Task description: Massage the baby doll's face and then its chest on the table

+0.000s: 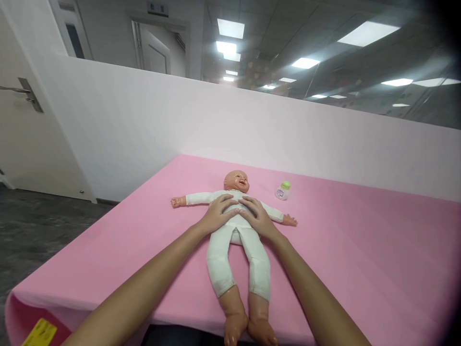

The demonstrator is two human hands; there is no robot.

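A baby doll (239, 262) with a white cloth body lies on its back on a pink-covered table (144, 240). Its bald head points toward the wall, its arms are spread, and its bare feet reach the near edge. Both my hands rest on its torso. On the left side of the chest and belly lies my left hand (220, 214), fingers stretched out. My right hand (257, 216) lies flat on the other side, its fingertips close to those of the left. Neither hand grasps anything.
A small clear bottle (283, 191) with a green cap stands right of the doll's head. Behind the table runs a white wall (230, 125) with glass above. A door (36, 125) is at far left. A yellow label (40, 332) shows at the near left corner.
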